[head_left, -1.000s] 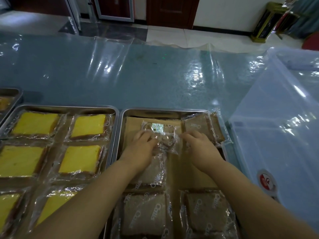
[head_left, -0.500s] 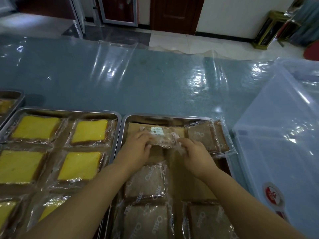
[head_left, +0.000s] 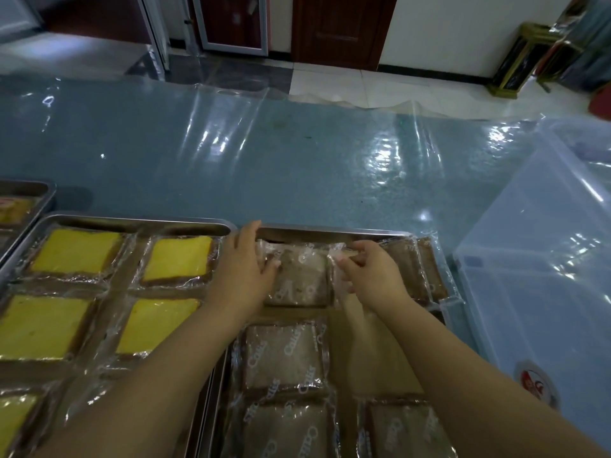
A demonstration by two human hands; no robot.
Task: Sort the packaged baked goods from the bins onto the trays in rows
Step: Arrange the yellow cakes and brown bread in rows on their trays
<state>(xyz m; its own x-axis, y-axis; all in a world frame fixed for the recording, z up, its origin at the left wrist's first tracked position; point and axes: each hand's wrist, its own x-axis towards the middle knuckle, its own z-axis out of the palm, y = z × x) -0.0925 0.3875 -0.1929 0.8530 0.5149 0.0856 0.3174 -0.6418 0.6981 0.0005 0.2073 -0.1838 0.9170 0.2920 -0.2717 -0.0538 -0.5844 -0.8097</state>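
Observation:
A clear-wrapped brown cake slice (head_left: 299, 277) lies flat in the far left corner of the right metal tray (head_left: 330, 232). My left hand (head_left: 243, 272) rests on its left edge with straight fingers reaching the tray rim. My right hand (head_left: 370, 276) pinches the wrapper at the slice's far right corner. Another wrapped brown slice (head_left: 415, 271) lies at the far right of this tray. Closer to me, three more brown slices (head_left: 284, 355) fill the tray.
The left metal tray (head_left: 139, 223) holds rows of wrapped yellow cake slices (head_left: 178, 257). A third tray (head_left: 29, 193) pokes in at far left. A clear plastic bin (head_left: 545, 259) stands to the right. The blue table (head_left: 264, 166) is covered in shiny plastic film.
Both hands carried the wrapped brown slice away from me and laid it flat in the tray's far left corner. The left hand slid to the rim.

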